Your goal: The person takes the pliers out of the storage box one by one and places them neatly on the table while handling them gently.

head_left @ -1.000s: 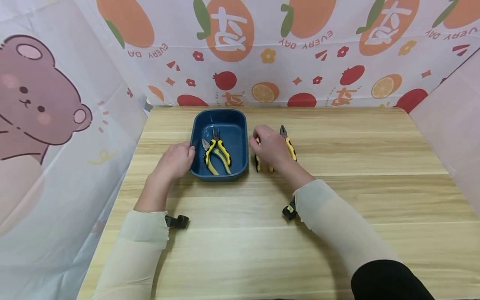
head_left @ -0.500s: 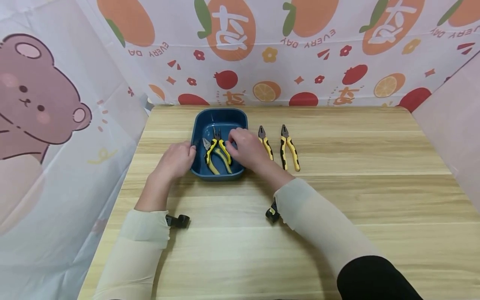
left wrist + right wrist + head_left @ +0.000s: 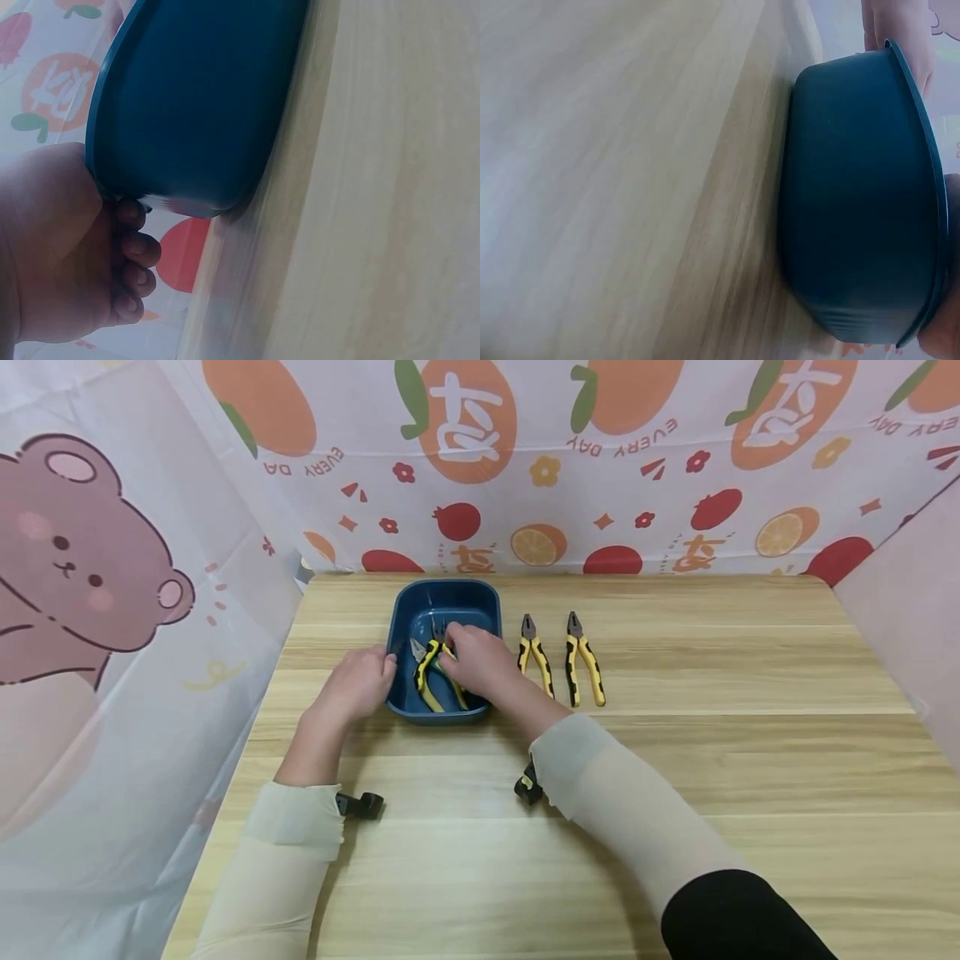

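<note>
In the head view, my left hand (image 3: pixel 358 683) grips the left rim of a blue box (image 3: pixel 442 718); the left wrist view shows its curled fingers (image 3: pixel 139 247) against the box (image 3: pixel 195 105). My right hand (image 3: pixel 483 664) reaches over the box's right side, with thumb and fingertips pinching the upper handles of yellow-and-black pliers inside. Another pair of pliers (image 3: pixel 422 681) lies to the left in the box, partly overlapping. The fingertips' exact hold is partly hidden. From the right wrist, the box wall (image 3: pixel 862 187) covers the pliers.
Right of the box, two yellow-and-black pliers, one nearer (image 3: pixel 527 647) and one farther right (image 3: pixel 582 660), lie side by side on the wooden table (image 3: pixel 712 760), jaws toward the back. Printed cloth (image 3: pixel 562 468) hangs behind the table.
My right hand has moved left from above the table pliers into the box and come down onto pliers there. Both table pliers are now more exposed. My left hand keeps its hold.
</note>
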Tool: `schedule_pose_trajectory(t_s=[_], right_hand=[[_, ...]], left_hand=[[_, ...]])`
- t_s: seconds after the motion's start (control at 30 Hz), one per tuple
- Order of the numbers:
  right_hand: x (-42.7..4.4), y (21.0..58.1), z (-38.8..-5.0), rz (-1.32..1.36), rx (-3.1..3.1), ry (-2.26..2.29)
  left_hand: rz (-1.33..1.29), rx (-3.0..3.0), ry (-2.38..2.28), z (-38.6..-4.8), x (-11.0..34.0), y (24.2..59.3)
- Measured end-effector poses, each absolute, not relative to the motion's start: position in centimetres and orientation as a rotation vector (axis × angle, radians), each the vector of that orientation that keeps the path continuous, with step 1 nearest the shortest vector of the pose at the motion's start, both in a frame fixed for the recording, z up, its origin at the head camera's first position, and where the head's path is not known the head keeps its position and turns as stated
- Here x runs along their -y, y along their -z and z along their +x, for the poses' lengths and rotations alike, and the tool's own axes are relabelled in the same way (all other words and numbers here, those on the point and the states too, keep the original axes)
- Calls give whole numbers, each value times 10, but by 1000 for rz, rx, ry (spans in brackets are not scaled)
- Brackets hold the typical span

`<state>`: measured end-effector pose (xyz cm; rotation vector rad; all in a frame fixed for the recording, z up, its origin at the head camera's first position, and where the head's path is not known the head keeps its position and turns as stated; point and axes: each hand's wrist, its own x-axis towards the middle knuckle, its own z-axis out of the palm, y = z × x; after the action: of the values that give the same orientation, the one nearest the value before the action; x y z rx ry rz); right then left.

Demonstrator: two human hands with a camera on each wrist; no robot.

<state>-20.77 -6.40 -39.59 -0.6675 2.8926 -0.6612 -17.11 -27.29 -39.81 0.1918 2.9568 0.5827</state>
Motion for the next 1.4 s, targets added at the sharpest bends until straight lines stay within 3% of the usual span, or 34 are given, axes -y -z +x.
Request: schedule_pose_trajectory(t_s=[0.17, 0.9, 1.4], right_hand=[[69, 399, -207, -603, -2912, 489], [75, 405, -205, -757, -2780, -35], [75, 405, -205, -795, -2745, 25]], left_hand=[[198, -2951, -586, -172, 272, 400], [215, -2942, -574, -173, 273, 399], [217, -2940, -573, -172, 272, 399]])
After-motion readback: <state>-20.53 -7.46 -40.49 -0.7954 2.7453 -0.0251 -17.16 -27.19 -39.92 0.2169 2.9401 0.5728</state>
